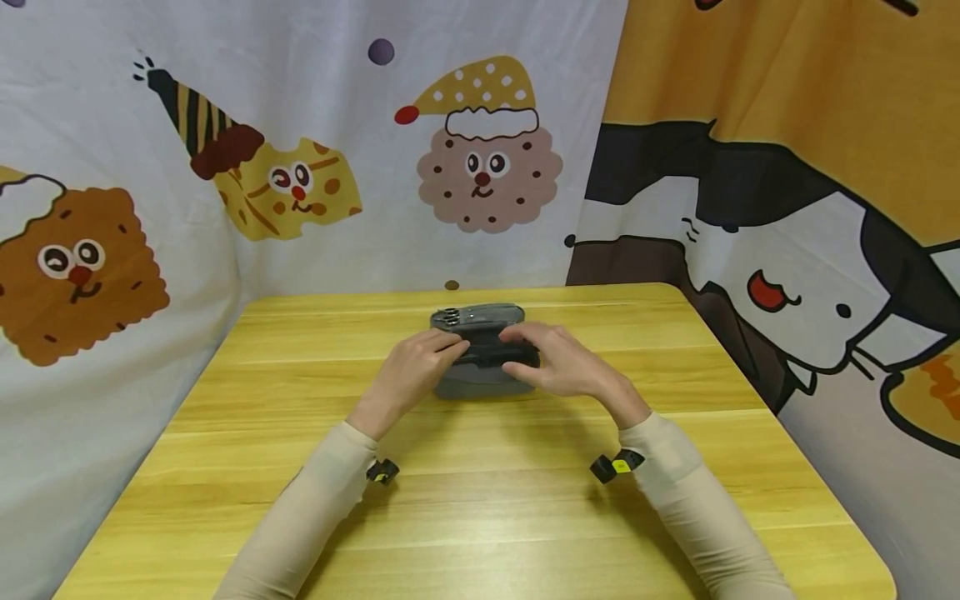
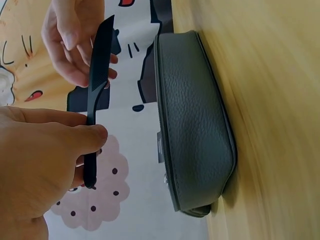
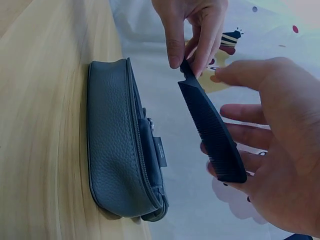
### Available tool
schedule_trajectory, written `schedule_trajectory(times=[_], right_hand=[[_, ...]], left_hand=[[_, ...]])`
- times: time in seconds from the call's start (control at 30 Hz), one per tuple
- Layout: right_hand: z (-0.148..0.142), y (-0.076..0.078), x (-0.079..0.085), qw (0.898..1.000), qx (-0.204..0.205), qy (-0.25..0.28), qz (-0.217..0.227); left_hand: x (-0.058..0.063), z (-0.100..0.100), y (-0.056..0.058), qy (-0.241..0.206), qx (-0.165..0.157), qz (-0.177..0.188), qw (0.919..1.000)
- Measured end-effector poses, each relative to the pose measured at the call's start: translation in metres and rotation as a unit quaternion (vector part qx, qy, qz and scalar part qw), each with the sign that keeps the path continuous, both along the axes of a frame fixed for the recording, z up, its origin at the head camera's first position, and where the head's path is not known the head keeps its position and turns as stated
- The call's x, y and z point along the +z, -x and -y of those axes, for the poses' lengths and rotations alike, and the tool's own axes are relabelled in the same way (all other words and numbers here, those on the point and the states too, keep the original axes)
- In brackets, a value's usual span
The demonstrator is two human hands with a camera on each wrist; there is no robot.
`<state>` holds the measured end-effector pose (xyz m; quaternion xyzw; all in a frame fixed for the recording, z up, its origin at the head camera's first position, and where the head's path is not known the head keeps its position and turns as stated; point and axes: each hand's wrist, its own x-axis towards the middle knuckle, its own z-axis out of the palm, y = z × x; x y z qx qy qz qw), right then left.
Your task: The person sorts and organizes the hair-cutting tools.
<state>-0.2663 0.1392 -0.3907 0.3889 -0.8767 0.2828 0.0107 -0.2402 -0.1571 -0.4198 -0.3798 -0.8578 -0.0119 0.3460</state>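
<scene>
A black comb is held above a dark grey zippered case. My left hand pinches the comb's handle between thumb and fingers. At the toothed end, my right hand is spread, thumb apart from the loosely bent fingers. In the right wrist view, those fingers lie partly behind the comb; whether they touch it I cannot tell. The case stands on the table with its top unzipped, and small metal tools show along its far side. Most of its inside is hidden by the hands and comb.
The light wooden table carries the case near its far edge. Behind it and along both sides hangs a printed cartoon curtain. A small camera is strapped to each wrist.
</scene>
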Motion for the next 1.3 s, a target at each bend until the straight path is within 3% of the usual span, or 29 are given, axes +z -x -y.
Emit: schedule_trajectory(times=[0.17,0.57,0.77,1.3], right_hand=[[-0.001,0.001,0.0,1.0,-0.003,0.002,0.01],[-0.011,0.007,-0.007,1.0,-0.012,0.003,0.007],[-0.019,0.011,-0.011,1.0,-0.017,-0.001,0.013],[-0.045,0.032,-0.041,0.995,-0.062,-0.025,0.067]], left_hand=[[0.0,0.006,0.002,-0.009,0.006,0.027,0.9996],[0.005,0.025,0.01,-0.042,0.02,0.049,0.9977],[0.002,0.034,0.016,-0.045,0.04,0.063,0.9962],[0.003,0.045,0.017,-0.044,0.092,0.135,0.9855]])
